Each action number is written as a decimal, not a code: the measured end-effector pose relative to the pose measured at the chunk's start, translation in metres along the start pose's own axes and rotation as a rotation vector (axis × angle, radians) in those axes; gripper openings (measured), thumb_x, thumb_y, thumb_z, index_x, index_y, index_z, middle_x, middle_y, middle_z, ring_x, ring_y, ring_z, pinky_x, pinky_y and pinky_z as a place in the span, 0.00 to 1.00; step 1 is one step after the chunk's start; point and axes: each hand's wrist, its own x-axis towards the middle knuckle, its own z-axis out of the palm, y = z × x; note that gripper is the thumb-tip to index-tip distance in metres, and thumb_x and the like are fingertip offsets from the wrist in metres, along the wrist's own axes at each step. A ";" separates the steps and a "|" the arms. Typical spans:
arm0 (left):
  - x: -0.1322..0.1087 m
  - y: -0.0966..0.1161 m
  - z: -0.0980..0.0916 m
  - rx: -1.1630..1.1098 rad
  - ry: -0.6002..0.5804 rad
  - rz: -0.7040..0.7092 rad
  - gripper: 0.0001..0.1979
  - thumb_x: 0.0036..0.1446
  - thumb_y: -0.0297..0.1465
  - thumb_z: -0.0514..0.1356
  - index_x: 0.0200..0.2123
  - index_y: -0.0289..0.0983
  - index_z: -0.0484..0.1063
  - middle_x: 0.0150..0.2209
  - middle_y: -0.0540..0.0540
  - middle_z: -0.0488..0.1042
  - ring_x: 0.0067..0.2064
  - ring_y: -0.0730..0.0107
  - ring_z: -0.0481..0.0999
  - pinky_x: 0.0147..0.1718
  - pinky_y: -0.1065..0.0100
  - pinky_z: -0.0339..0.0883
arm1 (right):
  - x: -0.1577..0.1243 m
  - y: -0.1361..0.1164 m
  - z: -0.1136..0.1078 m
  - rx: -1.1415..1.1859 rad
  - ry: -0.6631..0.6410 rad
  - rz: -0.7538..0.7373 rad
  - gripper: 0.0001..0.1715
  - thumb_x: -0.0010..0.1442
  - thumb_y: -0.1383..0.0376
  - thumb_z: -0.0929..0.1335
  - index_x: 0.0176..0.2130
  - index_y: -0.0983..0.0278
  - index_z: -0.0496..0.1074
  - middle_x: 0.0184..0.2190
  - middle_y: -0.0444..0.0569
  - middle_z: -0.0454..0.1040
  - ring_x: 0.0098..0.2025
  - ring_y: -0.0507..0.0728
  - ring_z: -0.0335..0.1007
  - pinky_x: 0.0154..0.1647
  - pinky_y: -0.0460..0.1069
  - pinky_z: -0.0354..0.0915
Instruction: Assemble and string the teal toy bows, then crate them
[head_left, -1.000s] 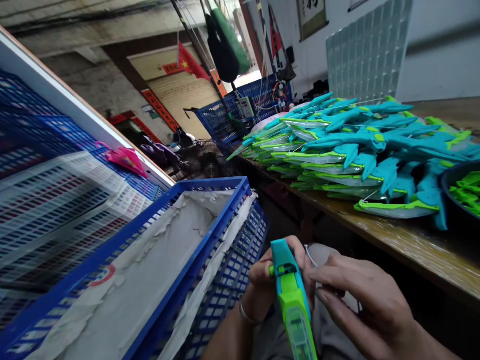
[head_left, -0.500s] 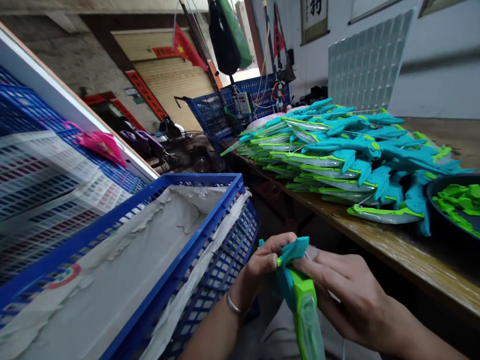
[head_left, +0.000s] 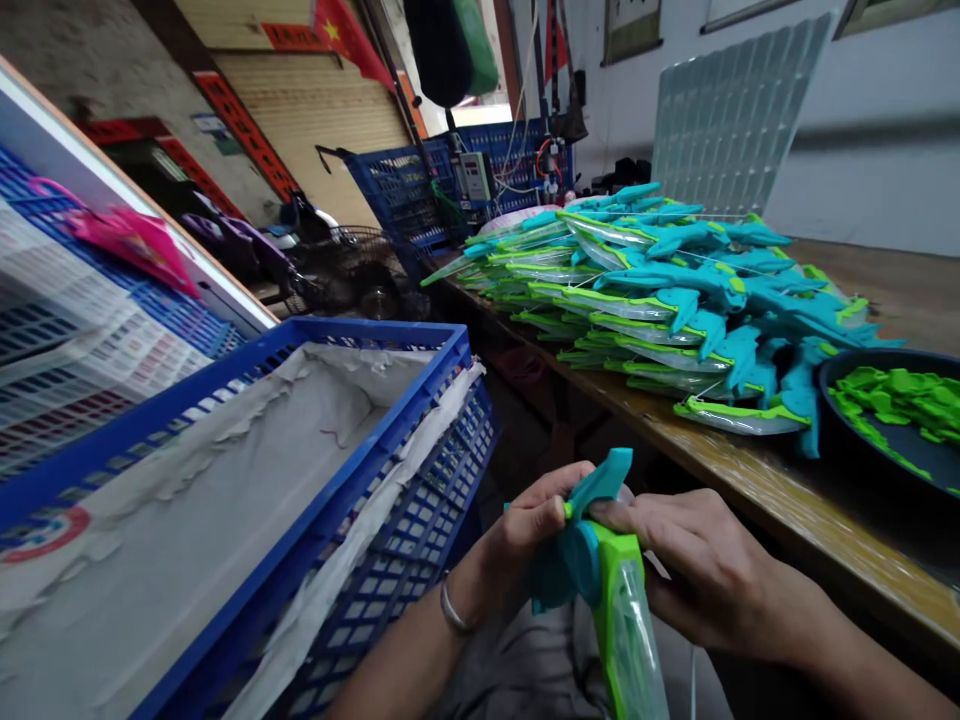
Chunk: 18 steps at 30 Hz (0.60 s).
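Note:
Over my lap I hold a toy bow, made of teal and bright green plastic with a clear limb pointing down toward me. My left hand, with a metal bangle at the wrist, is closed on its teal part, thumb beside a small green piece. On the other side my right hand is closed on the bow, its thumb and fingers pressed near the green joint. Its fingertips are partly hidden behind the teal part. A thin white string hangs below the right hand. Similar toy bows lie heaped on the table.
Blue crates with a grey-white lining stand to my left. On the wooden table at right, a dark round tray holds green plastic pieces. A pink umbrella hangs at far left; a fan stands behind.
The view has shifted a little to the right. The toy bow is tilted slightly differently, and more of its teal round part shows. Both hands stay on it.

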 end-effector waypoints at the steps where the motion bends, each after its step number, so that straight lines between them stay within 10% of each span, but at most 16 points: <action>1: 0.001 -0.002 0.003 -0.019 0.002 0.005 0.30 0.51 0.55 0.71 0.41 0.32 0.77 0.33 0.45 0.71 0.32 0.71 0.67 0.33 0.73 0.63 | 0.000 -0.001 -0.003 0.011 -0.010 0.015 0.22 0.68 0.72 0.61 0.60 0.67 0.63 0.34 0.48 0.78 0.30 0.54 0.75 0.29 0.47 0.68; 14: 0.008 -0.011 0.019 -0.197 -0.006 -0.003 0.29 0.58 0.51 0.68 0.48 0.32 0.80 0.35 0.42 0.79 0.29 0.64 0.80 0.25 0.69 0.73 | -0.072 -0.033 0.014 -0.056 0.356 0.320 0.43 0.68 0.58 0.71 0.73 0.61 0.54 0.35 0.50 0.77 0.29 0.59 0.76 0.26 0.51 0.75; 18: 0.005 -0.013 0.019 -0.195 0.024 -0.007 0.28 0.59 0.52 0.67 0.47 0.31 0.79 0.34 0.42 0.79 0.27 0.66 0.79 0.24 0.70 0.72 | -0.108 -0.056 0.022 -0.242 0.385 0.345 0.31 0.64 0.56 0.73 0.64 0.53 0.71 0.35 0.52 0.80 0.31 0.65 0.79 0.23 0.53 0.76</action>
